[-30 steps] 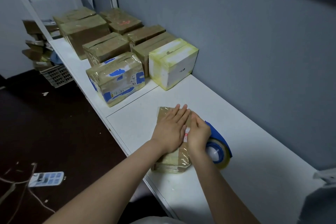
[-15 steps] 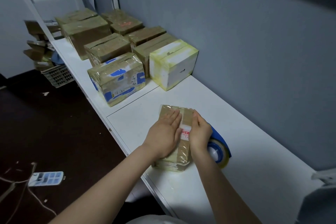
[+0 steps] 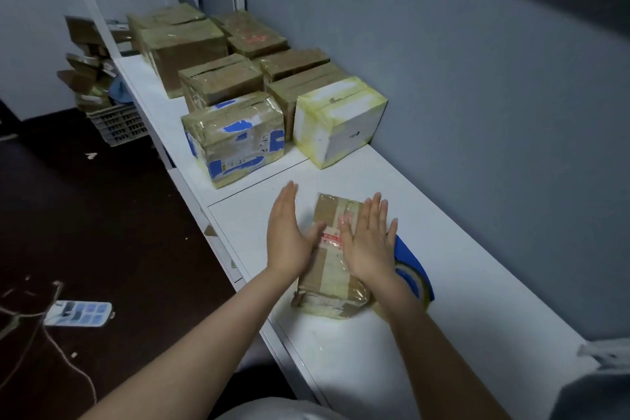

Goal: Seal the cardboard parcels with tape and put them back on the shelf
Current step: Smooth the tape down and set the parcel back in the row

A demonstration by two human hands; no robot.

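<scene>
- A small taped parcel (image 3: 329, 269) lies flat on the white shelf (image 3: 460, 283), near its front edge, with a red-and-white label (image 3: 330, 238) on top.
- The two hands are apart, one on each side of the parcel, and neither is curled round it.
- The left hand (image 3: 289, 239) stands edge-up along the parcel's left side with straight, closed fingers, and its thumb reaches over the top by the label.
- The right hand (image 3: 370, 244) is palm down over the parcel's right half, fingers straight and slightly spread. Whether it presses down cannot be told.
- A blue tape dispenser (image 3: 414, 271) sits just right of the parcel, partly hidden by the right wrist.
- Farther along the shelf to the left stand a blue-patched parcel (image 3: 235, 138), a white box (image 3: 341, 119) with yellowed tape, and more brown parcels (image 3: 191, 51) behind them.
- On the dark floor (image 3: 102, 215) lie a power strip (image 3: 80, 313) and a plastic basket (image 3: 119, 124).
</scene>
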